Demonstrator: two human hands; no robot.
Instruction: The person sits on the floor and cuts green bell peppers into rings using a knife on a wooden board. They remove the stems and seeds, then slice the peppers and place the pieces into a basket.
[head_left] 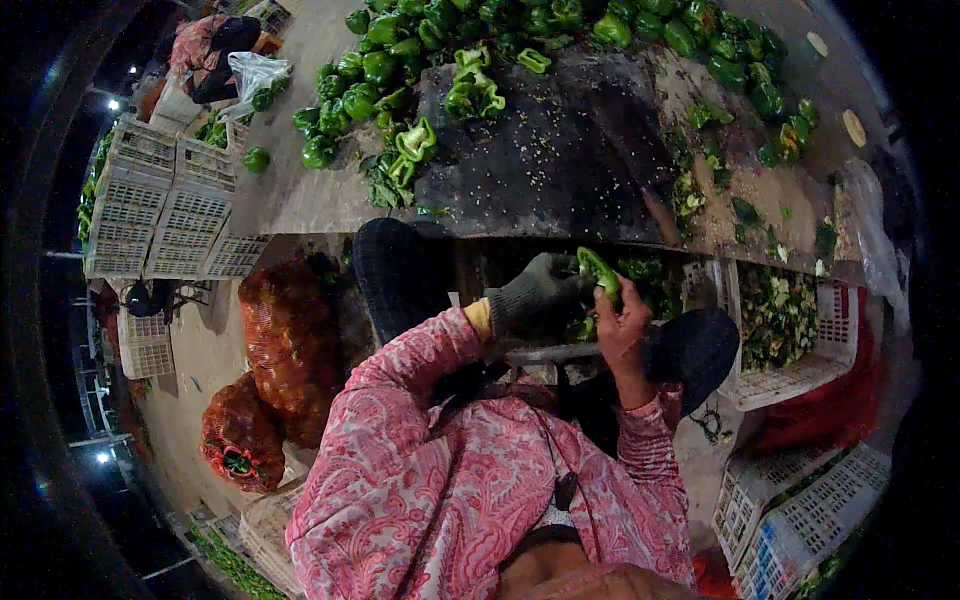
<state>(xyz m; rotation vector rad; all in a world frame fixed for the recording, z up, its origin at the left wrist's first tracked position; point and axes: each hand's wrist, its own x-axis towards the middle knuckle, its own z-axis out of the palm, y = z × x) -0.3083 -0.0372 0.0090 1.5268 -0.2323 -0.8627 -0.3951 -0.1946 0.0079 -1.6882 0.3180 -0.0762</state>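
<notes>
My right hand (622, 325) is bare and pinches a cut piece of green bell pepper (597, 270) between thumb and fingers, over my lap. Close against its left side is my left hand (540, 292), in a dark grey knit glove with a yellowish cuff. Its fingers curl toward the pepper piece; whatever they hold is lost in the dark. Beneath both hands, more green peppers (650, 285) show in the shadow under the table edge. On the table (560, 195) ahead, halved peppers (410, 150) lie beside a dark, seed-strewn patch.
Whole green peppers (380, 68) are heaped along the table's far side. A white crate (780, 385) of pepper scraps stands at my right, with other crates (800, 520) behind it. Red mesh sacks (290, 350) and stacked crates (160, 200) are on the left. Another person (205, 50) bends at far left.
</notes>
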